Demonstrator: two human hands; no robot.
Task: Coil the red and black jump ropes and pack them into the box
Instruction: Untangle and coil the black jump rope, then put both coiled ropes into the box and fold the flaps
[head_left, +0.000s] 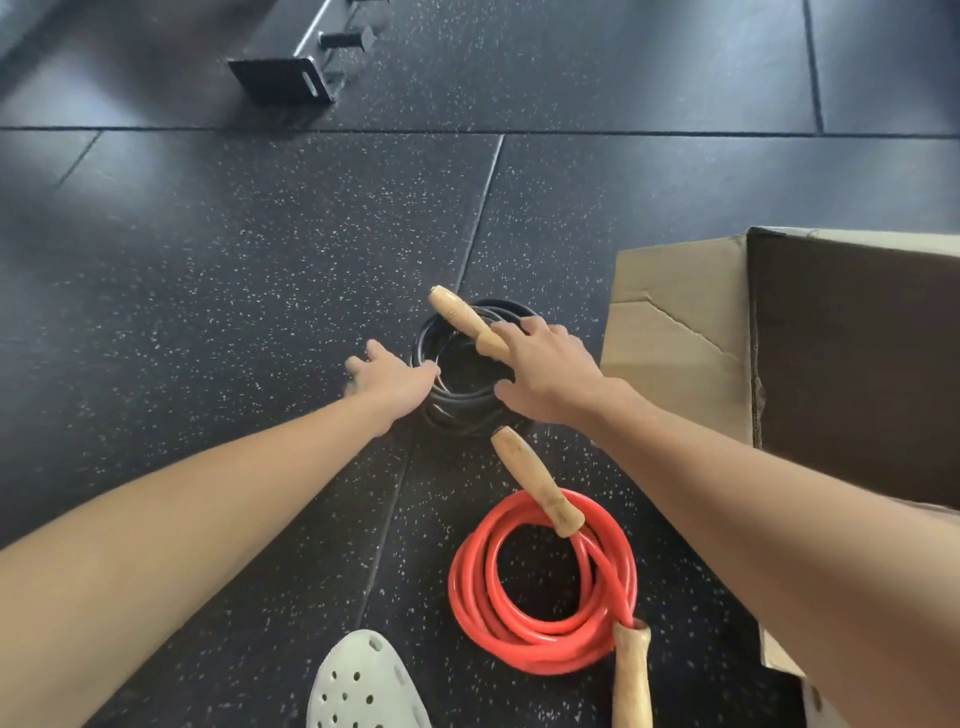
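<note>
The coiled black rope (457, 402) is lying on the floor (208, 312) between both hands, the left hand (392, 382) spreading open fingers at its left rim, the right hand (550, 371) resting unclosed fingers across its handle (460, 317), the box (675, 343) standing just rightward.

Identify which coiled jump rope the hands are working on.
The black jump rope, the farther coil: left hand and right hand both touch it. The red jump rope lies untouched.
</note>
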